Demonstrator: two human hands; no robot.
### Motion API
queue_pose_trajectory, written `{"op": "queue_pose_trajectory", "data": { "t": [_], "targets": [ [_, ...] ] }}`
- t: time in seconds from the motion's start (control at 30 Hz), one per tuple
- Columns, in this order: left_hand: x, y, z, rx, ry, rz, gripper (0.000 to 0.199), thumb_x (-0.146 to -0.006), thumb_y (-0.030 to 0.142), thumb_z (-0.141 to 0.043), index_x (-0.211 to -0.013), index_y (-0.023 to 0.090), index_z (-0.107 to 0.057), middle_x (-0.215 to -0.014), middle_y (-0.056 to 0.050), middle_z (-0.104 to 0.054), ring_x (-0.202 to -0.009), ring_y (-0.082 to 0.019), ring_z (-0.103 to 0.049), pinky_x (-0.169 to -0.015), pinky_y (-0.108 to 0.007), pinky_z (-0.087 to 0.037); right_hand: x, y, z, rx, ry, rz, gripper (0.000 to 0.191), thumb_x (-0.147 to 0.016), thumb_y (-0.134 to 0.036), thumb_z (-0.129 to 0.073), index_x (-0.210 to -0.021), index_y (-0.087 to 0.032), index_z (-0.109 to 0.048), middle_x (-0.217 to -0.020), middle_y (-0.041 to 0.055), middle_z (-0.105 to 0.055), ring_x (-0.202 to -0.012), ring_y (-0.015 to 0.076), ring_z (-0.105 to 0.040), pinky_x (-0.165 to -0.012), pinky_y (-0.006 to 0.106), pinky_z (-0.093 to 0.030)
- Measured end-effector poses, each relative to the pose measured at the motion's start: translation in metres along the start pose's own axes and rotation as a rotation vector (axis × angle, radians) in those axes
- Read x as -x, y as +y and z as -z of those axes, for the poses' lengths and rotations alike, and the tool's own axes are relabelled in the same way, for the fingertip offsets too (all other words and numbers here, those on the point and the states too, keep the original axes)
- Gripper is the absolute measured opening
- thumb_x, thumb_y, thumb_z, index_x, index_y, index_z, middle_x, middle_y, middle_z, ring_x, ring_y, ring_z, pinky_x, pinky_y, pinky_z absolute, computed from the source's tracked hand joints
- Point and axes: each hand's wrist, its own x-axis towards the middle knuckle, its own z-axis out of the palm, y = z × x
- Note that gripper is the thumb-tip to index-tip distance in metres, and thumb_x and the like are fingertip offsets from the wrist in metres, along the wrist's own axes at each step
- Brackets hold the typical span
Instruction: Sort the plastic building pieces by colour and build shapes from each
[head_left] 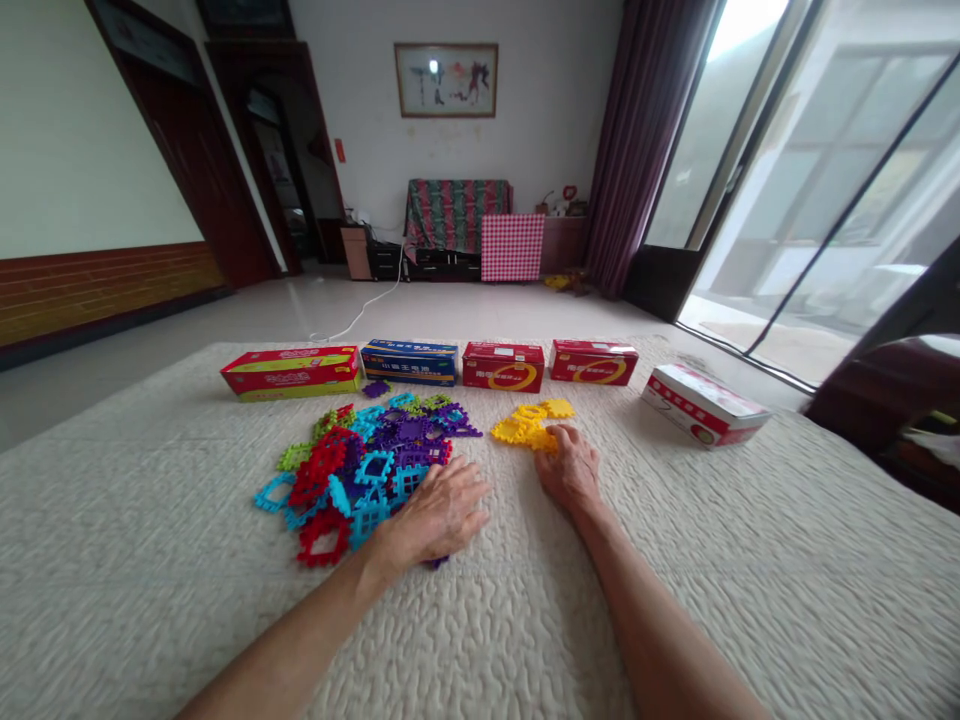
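Observation:
A heap of interlocking plastic building pieces (373, 468) in red, blue, purple and green lies on the quilted cover left of centre. My left hand (448, 508) rests palm down at the heap's right edge, its fingers stretched out and slightly apart, covering a few pieces. To the right, several yellow building pieces (517, 430) form a small separate group. The curled fingers of my right hand (570, 465) press on the near end of this group, closed at a yellow piece; the fingertips are partly hidden. One purple piece (377, 388) sits apart behind the heap.
Behind the pieces stand a red and yellow-green box (292, 374), a blue box (410, 363) and two red boxes (502, 368). A white and red box (703, 405) stands at the right. The quilted cover (495, 640) spreads beneath everything.

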Motion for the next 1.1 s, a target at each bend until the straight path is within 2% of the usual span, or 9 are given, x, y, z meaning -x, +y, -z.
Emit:
{"op": "queue_pose_trajectory", "data": {
  "t": [0.1, 0.2, 0.37, 0.47, 0.57, 0.7, 0.83, 0.97, 1.1],
  "targets": [
    [0.025, -0.011, 0.007, -0.07, -0.022, -0.044, 0.036, -0.09, 0.034, -0.044, -0.125, 0.03, -0.054, -0.14, -0.004, -0.048, -0.135, -0.028, -0.033, -0.107, -0.053, -0.028, 0.0, 0.0, 0.0, 0.004, -0.003, 0.003, 0.037, -0.08, -0.028, -0.053, -0.116, -0.018, -0.056, -0.125, 0.0103, -0.056, -0.112, 0.0266, -0.05, -0.088, 0.038, -0.033],
    [0.025, -0.025, 0.02, -0.181, 0.054, 0.022, 0.035, -0.089, 0.018, -0.041, -0.12, 0.024, -0.058, -0.135, -0.008, -0.051, -0.134, -0.027, -0.034, -0.107, -0.049, -0.029, -0.001, 0.0, -0.001, 0.005, -0.008, 0.003, 0.037, -0.08, -0.027, -0.053, -0.115, -0.018, -0.056, -0.125, 0.0106, -0.056, -0.112, 0.0267, -0.05, -0.089, 0.039, -0.034],
    [-0.038, -0.028, 0.022, -0.207, 0.129, 0.061, 0.033, -0.089, 0.016, -0.038, -0.114, 0.022, -0.058, -0.129, -0.009, -0.053, -0.127, -0.024, -0.04, -0.1, -0.043, -0.037, -0.001, 0.0, -0.001, -0.002, -0.009, 0.001, 0.036, -0.08, -0.028, -0.054, -0.115, -0.018, -0.056, -0.126, 0.0107, -0.055, -0.113, 0.0271, -0.05, -0.09, 0.039, -0.033],
    [-0.083, -0.03, 0.005, -0.166, 0.129, 0.112, 0.031, -0.088, 0.019, -0.042, -0.116, 0.022, -0.056, -0.13, -0.009, -0.052, -0.126, -0.025, -0.04, -0.1, -0.044, -0.036, -0.001, 0.001, -0.002, -0.01, -0.007, 0.001, 0.036, -0.08, -0.028, -0.054, -0.114, -0.019, -0.057, -0.126, 0.0102, -0.055, -0.113, 0.0271, -0.05, -0.09, 0.039, -0.034],
    [-0.104, -0.039, -0.014, -0.145, 0.096, 0.183, 0.028, -0.087, 0.021, -0.045, -0.111, 0.023, -0.057, -0.127, -0.008, -0.055, -0.123, -0.025, -0.042, -0.099, -0.046, -0.036, -0.001, 0.001, -0.002, -0.017, -0.014, 0.001, 0.036, -0.079, -0.028, -0.054, -0.114, -0.019, -0.057, -0.125, 0.0099, -0.055, -0.113, 0.027, -0.05, -0.089, 0.039, -0.035],
    [-0.093, -0.059, -0.022, -0.15, 0.108, 0.177, 0.023, -0.087, 0.021, -0.043, -0.1, 0.022, -0.062, -0.117, -0.007, -0.06, -0.121, -0.026, -0.043, -0.097, -0.045, -0.036, -0.002, 0.001, -0.002, -0.029, -0.021, -0.006, 0.035, -0.08, -0.027, -0.054, -0.113, -0.019, -0.057, -0.125, 0.0101, -0.055, -0.114, 0.0268, -0.049, -0.091, 0.04, -0.034],
    [-0.08, -0.07, -0.006, -0.154, 0.093, 0.283, 0.018, -0.078, 0.013, -0.05, -0.086, 0.019, -0.065, -0.102, -0.01, -0.065, -0.115, -0.029, -0.048, -0.095, -0.046, -0.037, -0.002, 0.001, -0.002, -0.033, -0.023, -0.007, 0.035, -0.079, -0.026, -0.054, -0.113, -0.019, -0.058, -0.124, 0.0105, -0.055, -0.112, 0.0272, -0.05, -0.091, 0.041, -0.034],
    [-0.099, -0.058, 0.005, -0.07, 0.196, 0.328, 0.025, -0.076, 0.009, -0.05, -0.091, 0.015, -0.068, -0.101, -0.012, -0.066, -0.11, -0.026, -0.054, -0.096, -0.039, -0.041, -0.002, 0.001, -0.002, -0.06, -0.009, -0.014, 0.035, -0.078, -0.025, -0.054, -0.113, -0.019, -0.058, -0.124, 0.0098, -0.055, -0.112, 0.0274, -0.05, -0.092, 0.042, -0.035],
    [-0.134, -0.025, -0.015, 0.121, 0.316, 0.271, 0.039, -0.083, 0.011, -0.041, -0.115, 0.019, -0.061, -0.111, -0.007, -0.066, -0.104, -0.017, -0.059, -0.094, -0.027, -0.044, -0.001, 0.003, -0.003, -0.113, 0.04, -0.02, 0.041, -0.075, -0.025, -0.055, -0.115, -0.018, -0.056, -0.124, 0.0098, -0.055, -0.112, 0.0272, -0.05, -0.094, 0.042, -0.036]
  ]
}}
